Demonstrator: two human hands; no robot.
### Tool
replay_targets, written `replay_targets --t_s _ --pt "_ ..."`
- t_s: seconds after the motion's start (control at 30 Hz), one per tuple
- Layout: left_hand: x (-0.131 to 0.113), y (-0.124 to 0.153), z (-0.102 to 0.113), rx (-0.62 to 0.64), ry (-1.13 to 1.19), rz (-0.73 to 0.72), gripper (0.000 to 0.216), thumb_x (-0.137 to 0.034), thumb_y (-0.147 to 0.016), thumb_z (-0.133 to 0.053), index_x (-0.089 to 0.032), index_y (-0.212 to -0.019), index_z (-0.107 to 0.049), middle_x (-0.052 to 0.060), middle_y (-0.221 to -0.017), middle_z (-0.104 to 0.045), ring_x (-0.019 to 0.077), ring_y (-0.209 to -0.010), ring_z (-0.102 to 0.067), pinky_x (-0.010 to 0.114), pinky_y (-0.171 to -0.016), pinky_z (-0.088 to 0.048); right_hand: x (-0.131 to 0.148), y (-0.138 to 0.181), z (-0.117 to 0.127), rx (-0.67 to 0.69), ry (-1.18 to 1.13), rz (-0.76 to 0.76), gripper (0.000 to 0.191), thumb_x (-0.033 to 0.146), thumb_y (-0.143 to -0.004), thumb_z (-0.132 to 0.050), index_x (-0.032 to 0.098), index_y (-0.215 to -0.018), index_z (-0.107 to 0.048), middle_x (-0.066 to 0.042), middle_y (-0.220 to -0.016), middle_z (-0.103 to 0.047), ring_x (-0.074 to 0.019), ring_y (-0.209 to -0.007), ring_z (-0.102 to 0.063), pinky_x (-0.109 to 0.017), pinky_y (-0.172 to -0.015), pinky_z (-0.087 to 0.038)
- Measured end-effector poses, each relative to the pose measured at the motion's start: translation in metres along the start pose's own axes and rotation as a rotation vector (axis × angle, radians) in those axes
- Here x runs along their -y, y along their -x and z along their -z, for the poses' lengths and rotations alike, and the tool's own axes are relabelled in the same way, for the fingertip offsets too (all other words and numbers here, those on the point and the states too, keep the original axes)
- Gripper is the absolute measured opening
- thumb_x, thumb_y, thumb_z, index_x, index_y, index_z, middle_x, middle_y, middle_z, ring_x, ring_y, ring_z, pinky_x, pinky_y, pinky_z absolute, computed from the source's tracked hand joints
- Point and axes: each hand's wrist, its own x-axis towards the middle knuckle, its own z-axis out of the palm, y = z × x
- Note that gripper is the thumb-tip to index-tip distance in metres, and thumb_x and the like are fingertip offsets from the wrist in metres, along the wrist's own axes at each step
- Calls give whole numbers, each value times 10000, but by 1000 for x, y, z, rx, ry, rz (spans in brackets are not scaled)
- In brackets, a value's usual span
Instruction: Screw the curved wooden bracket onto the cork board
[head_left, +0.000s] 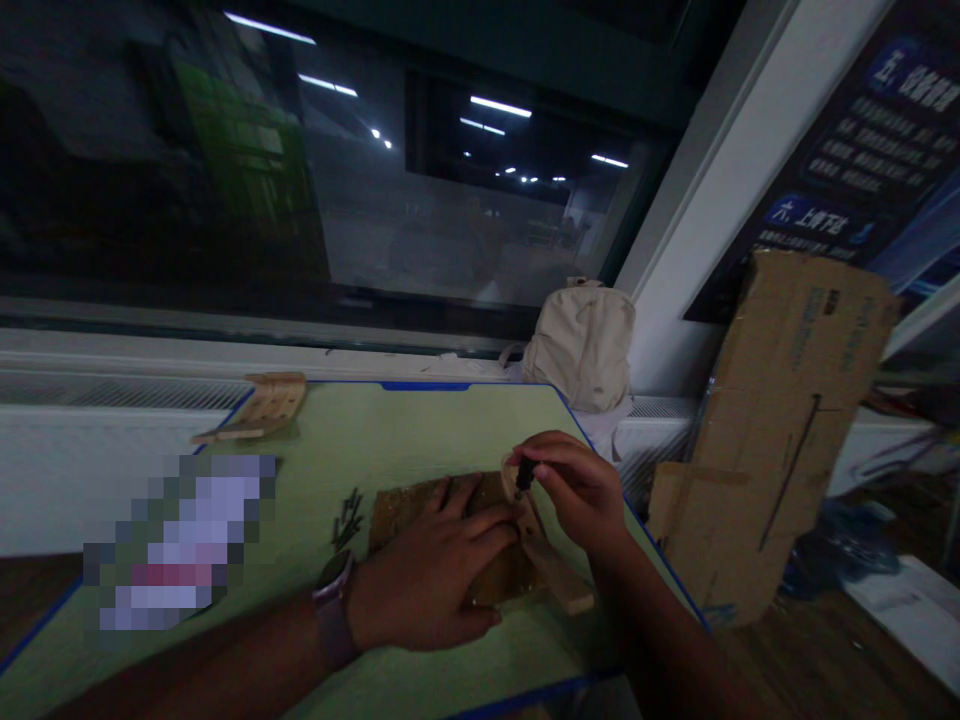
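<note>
The **left hand** (427,570) is lying spread and palm-down, its **fingers** (480,522) pressing flat on a **brown sheet** (401,515), possibly sandpaper or cork, while a **smartwatch** (334,622) is sitting on the wrist. The **right hand** (581,495) is curling closed, with thumb and forefinger pinching a **small black item** (525,473), too small to identify. The tip of this item is nearly touching a **wooden strip** (562,575), which is resting across the edge of the brown sheet, just beside the fingertips of the left hand. Beneath all of these, a **green cutting mat** (420,430) with a blue border is supporting the work. A **cluster of thin dark sticks** (346,520) is lying on the mat just beyond the left hand, and a **pixelated patch** (180,540) is obscuring an object near the mat's left side. At the far edge, **slotted wooden pieces** (262,405) are overhanging the mat toward a **white radiator** (150,392). To the right, a **cardboard box** (772,430) is leaning against the wall, a **beige backpack** (581,345) is sitting beyond the mat, and a **dark window** (322,170) is reflecting ceiling lights.
</note>
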Motion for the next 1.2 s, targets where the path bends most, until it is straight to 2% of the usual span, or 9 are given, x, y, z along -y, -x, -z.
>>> replay_targets --t_s 0.17,0.27,0.4,0.53,0.67,0.77,0.9,1.07,1.2 --pt "0 0 3 -2 4 0 681 -369 -816 -807 -222 -1438 -571 70 -1627 -498 512 -1546 -267 749 -1238 -224 -11 4 1 -189 232 -23 153 228 -924 -742 263 -1071 -718 -29 -894 -673 -178 -800 -661 -331 -689 -566" --pt "-2 0 4 16 -3 15 690 -367 -818 -808 -215 -1447 -570 67 -1633 -489 520 -1535 -282 751 -1237 -227 -16 5 4 -242 357 -37 108 235 -930 -731 254 -1023 -681 -4 -838 -625 -168 -754 -619 -328 -684 -534" --pt "-3 1 4 44 -7 27 696 -356 -818 -806 -208 -1456 -567 70 -1654 -466 525 -1545 -258 760 -1239 -215 -18 6 8 -316 353 -57 60 268 -994 -654 240 -942 -669 -49 -930 -683 -194 -865 -675 -353 -755 -560" --pt "-3 1 3 25 -11 18 695 -367 -835 -793 -218 -1471 -556 67 -1648 -476 516 -1544 -271 759 -1239 -214 -17 7 9 -238 154 -132 132 278 -1045 -588 252 -1050 -718 -73 -1033 -780 -217 -995 -760 -416 -894 -613" --pt "-3 0 5 28 -16 14 699 -360 -827 -794 -212 -1468 -557 67 -1666 -452 516 -1555 -247 757 -1241 -211 -11 9 3 -124 -3 -175 123 295 -1015 -658 260 -1100 -740 -71 -1017 -814 -219 -939 -796 -407 -838 -657" --pt "-3 -1 5 33 -7 18 708 -351 -817 -798 -216 -1468 -555 64 -1671 -444 519 -1555 -243 758 -1239 -217 -8 9 -2 -122 -84 -164 104 289 -977 -716 261 -1075 -734 -53 -975 -789 -196 -866 -783 -359 -775 -653" --pt "-1 0 2 18 -3 12 706 -362 -823 -798 -226 -1468 -547 66 -1652 -466 525 -1546 -253 755 -1235 -227 -11 6 -1 -225 44 -81 164 229 -920 -766 276 -1066 -708 -14 -934 -691 -156 -821 -693 -293 -713 -585" --pt "2 3 -4 -32 3 -7 679 -399 -844 -795 -248 -1457 -546 39 -1621 -498 507 -1529 -287 736 -1246 -210 -17 1 8 -254 363 -19 66 196 -922 -736 243 -956 -705 -11 -857 -621 -167 -784 -611 -302 -674 -516" --pt "1 3 -2 -11 9 -3 698 -392 -846 -794 -244 -1475 -533 34 -1647 -471 504 -1534 -279 737 -1248 -202 -15 2 10 -247 308 -12 102 229 -998 -633 245 -1018 -733 -61 -953 -685 -214 -926 -669 -373 -790 -557"
